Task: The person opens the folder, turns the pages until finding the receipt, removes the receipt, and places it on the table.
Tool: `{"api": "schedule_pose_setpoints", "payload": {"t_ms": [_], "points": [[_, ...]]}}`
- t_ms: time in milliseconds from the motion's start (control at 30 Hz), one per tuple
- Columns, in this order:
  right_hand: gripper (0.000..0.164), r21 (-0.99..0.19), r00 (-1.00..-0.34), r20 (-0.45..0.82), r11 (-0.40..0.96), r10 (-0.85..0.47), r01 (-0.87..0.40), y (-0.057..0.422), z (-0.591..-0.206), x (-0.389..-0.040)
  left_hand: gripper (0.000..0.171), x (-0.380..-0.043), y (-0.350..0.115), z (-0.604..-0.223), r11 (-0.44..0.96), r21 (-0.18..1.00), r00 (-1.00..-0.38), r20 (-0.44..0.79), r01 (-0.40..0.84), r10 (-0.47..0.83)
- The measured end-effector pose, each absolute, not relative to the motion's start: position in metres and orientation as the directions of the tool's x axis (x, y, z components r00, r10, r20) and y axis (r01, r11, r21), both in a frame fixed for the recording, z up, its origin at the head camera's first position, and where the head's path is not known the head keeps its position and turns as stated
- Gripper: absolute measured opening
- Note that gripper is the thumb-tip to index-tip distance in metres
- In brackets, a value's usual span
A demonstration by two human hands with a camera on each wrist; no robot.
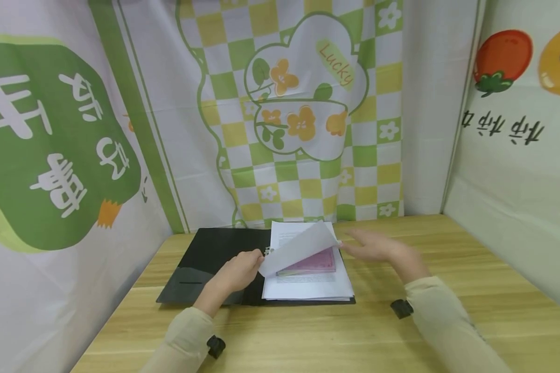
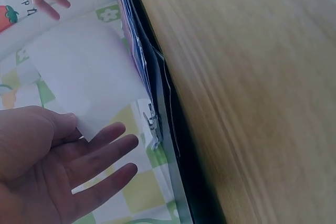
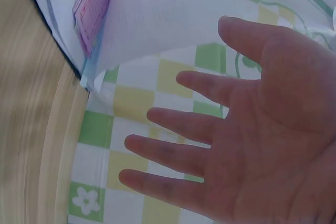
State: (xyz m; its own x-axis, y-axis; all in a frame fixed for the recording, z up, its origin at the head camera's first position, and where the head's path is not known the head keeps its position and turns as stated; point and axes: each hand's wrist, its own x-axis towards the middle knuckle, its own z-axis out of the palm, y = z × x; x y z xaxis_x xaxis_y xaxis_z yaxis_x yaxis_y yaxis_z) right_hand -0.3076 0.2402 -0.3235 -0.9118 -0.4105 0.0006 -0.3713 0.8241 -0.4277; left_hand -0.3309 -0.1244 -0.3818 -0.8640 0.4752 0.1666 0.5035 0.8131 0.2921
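Note:
A black folder (image 1: 228,243) lies opened out on the wooden table, with a stack of printed paper (image 1: 308,290) on its right side. Pink slips (image 1: 315,263) rest on the stack. Between thumb and index finger, my left hand (image 1: 242,269) pinches a corner of a white sheet (image 1: 301,248), which is lifted and slanted over the slips. In the left wrist view that hand's other fingers (image 2: 105,182) are spread. My right hand (image 1: 373,246) is beside the sheet's right end, fingers straight and spread, apart from the sheet in the right wrist view. A metal clip (image 2: 151,121) shows at the folder's middle.
Wooden tabletop (image 1: 448,290) extends to the right and in front of the folder. A checkered curtain (image 1: 298,181) hangs behind the table, and printed cloth walls (image 1: 518,207) stand at both sides. Black bands (image 1: 401,309) are on both sleeves.

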Motion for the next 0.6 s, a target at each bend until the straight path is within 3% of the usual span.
{"api": "schedule_pose_setpoints", "payload": {"t_ms": [233, 400, 600], "points": [[0.077, -0.497, -0.872, 0.038, 0.748, -0.487, -0.440, 0.216, -0.335, -0.306, 0.017, -0.330, -0.125, -0.383, 0.814, 0.278, -0.860, 0.152, 0.511, 0.488], [0.087, -0.522, -0.886, 0.010, 0.753, -0.464, -0.401, 0.208, -0.341, -0.305, 0.017, -0.330, -0.125, -0.383, 0.802, 0.302, -0.856, 0.124, 0.515, 0.502], [0.086, -0.519, -0.881, -0.002, 0.754, -0.473, -0.403, 0.205, -0.343, -0.306, 0.017, -0.330, -0.119, -0.382, 0.762, 0.350, -0.831, 0.099, 0.544, 0.548]]}}
